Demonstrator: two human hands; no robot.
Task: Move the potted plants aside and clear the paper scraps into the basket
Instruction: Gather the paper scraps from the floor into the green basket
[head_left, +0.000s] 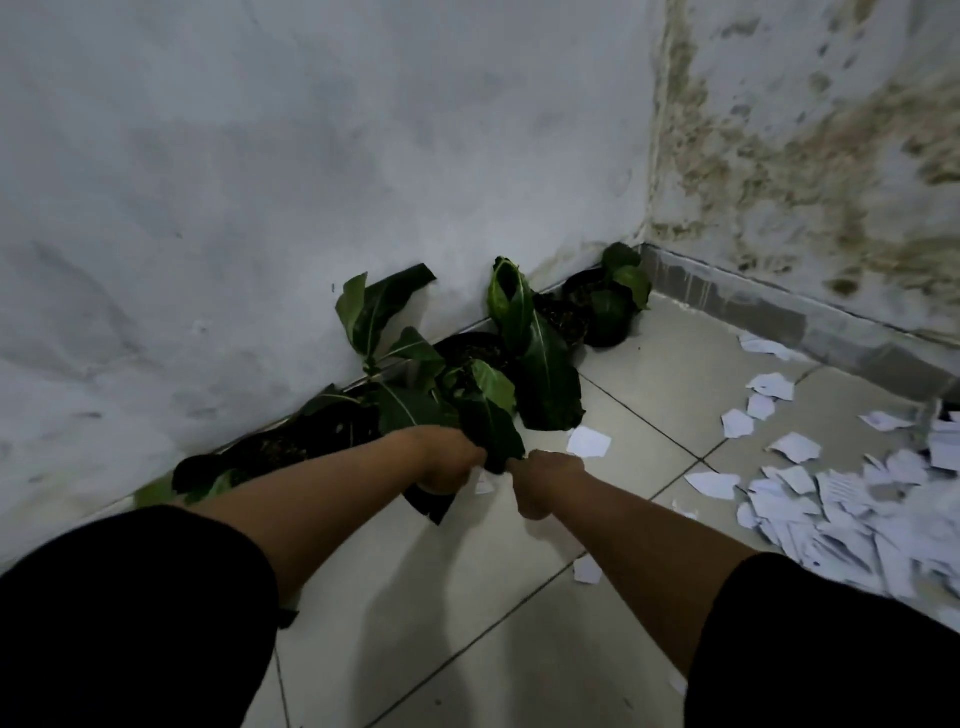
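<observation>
Both my hands hold a small potted plant (485, 426) in a black pot (431, 506) just above the tiled floor, near the left wall. My left hand (449, 462) grips the pot's left side. My right hand (545, 480) is curled at its right side, and a drooping leaf hides where the fingers meet the pot. Three other potted plants stand in a row along the wall: one in the corner (610, 309), one in the middle (540, 358), one nearest me (311, 434). White paper scraps (831, 512) lie heaped on the floor to the right.
Stained walls meet in a corner (644, 228) behind the plants. Single scraps lie close to my hands (588, 441) and under my right forearm (587, 569). Light floor tiles (467, 597) show between my arms.
</observation>
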